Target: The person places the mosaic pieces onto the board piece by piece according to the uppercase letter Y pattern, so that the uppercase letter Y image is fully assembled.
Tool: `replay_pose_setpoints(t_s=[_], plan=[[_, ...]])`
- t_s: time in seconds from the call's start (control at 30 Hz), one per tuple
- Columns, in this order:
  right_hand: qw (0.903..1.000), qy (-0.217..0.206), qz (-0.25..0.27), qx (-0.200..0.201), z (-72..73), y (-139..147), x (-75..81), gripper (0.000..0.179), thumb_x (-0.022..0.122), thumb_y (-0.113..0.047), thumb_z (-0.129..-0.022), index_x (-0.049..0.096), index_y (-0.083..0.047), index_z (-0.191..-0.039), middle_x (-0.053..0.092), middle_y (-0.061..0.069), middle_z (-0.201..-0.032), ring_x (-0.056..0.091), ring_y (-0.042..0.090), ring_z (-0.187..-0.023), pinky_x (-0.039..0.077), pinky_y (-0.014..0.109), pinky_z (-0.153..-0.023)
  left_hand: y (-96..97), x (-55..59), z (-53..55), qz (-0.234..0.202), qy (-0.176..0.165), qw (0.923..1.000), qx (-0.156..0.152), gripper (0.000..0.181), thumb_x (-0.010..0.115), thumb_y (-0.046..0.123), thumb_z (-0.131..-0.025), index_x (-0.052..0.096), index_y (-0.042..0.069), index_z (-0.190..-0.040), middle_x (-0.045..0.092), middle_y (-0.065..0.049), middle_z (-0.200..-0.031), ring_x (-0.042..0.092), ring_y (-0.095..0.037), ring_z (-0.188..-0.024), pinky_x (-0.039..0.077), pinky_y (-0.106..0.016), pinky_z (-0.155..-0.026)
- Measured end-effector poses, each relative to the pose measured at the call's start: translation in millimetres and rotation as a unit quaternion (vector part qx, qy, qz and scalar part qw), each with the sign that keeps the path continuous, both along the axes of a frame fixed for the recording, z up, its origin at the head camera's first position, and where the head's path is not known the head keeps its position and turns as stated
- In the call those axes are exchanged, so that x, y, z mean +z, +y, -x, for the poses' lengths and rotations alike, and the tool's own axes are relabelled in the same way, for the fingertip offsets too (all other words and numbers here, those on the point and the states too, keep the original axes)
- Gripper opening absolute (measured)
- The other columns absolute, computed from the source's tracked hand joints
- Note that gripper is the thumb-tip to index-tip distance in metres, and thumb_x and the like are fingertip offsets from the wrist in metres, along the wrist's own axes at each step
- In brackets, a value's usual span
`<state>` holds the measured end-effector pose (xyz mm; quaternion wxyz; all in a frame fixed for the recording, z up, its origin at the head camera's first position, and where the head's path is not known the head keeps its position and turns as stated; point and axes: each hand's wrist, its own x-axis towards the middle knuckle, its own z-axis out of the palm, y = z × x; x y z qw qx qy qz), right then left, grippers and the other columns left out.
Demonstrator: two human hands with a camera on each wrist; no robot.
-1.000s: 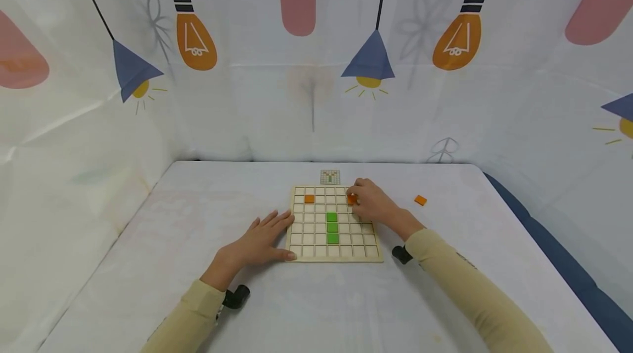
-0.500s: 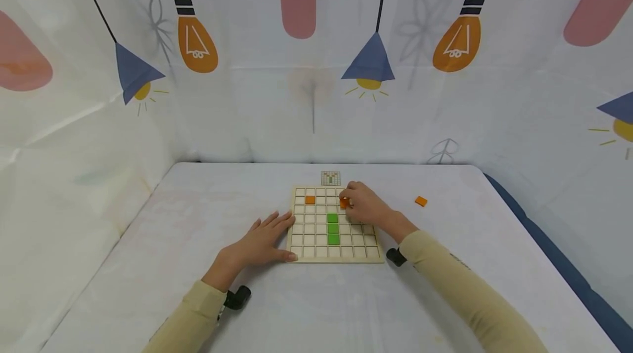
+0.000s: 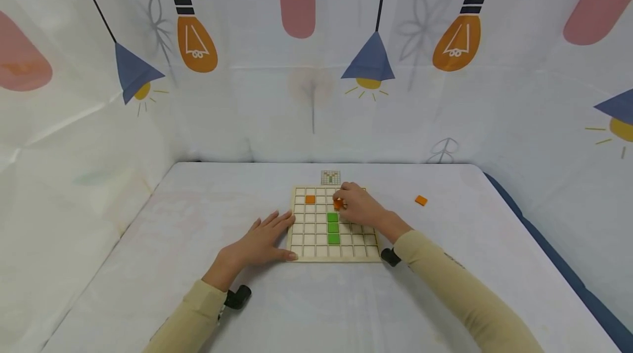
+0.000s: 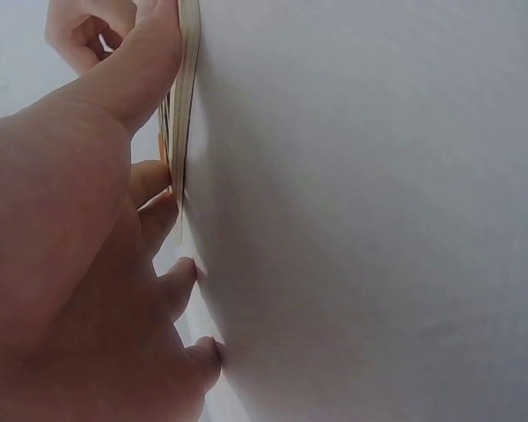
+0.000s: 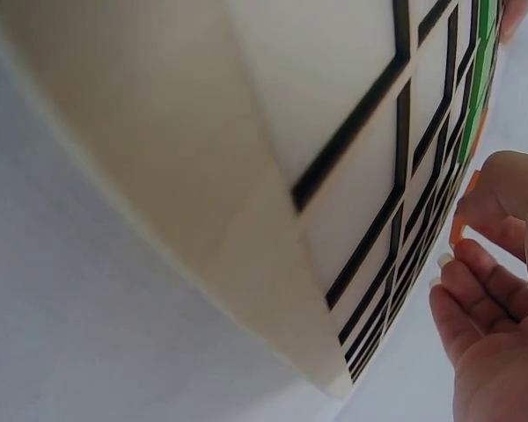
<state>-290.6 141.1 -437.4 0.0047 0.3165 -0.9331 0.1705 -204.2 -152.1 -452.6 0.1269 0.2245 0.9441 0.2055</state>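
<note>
In the head view, we see the grid board [image 3: 336, 259] lying on the tabletop [image 3: 316, 309], with our left hand [image 3: 259, 240] flat at its left edge, fingers straight and spread. Our right hand [image 3: 362, 204] reaches over the board from its right, fingers pinching an orange tile [image 3: 337, 204] just past the far end of the board's column of green tiles [image 3: 333, 227]. Another orange tile [image 3: 310, 199] sits in a cell at the board's far left; a spare orange tile [image 3: 421, 200] lies well off to its right. Just beyond the far edge is a small pattern card [image 3: 330, 177].

In the left wrist view, our left fingers lie apart along the board's edge, seemingly steadying it.

In the right wrist view, thumb and finger clamp the held tile close to the board; whether they touch, we cannot tell. We judge the step in hand to be placing this tile; the next move calls for squaring it over a cell, then letting go.
</note>
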Motion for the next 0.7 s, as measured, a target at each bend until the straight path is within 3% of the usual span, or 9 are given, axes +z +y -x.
replay_pose_setpoints(t_s=[0.7], plan=[[0.9998, -0.01, -0.014, 0.011, 1.3, -26.7, -2.5, 0.032, 0.061, -0.003, -0.086, 0.072, -0.01, -0.116, 0.061, 0.002, -0.101, 0.048, 0.014, -0.085, 0.045, 0.028, -0.074, 1.9, 1.3, -0.8, 0.0, -0.003, 1.0, 0.002, 0.095, 0.069, 0.059, -0.085, 0.025, 0.02, -0.159, 0.019, 0.002, -0.168, 0.011, -0.033, -0.156, 0.01, -0.067, -0.121]])
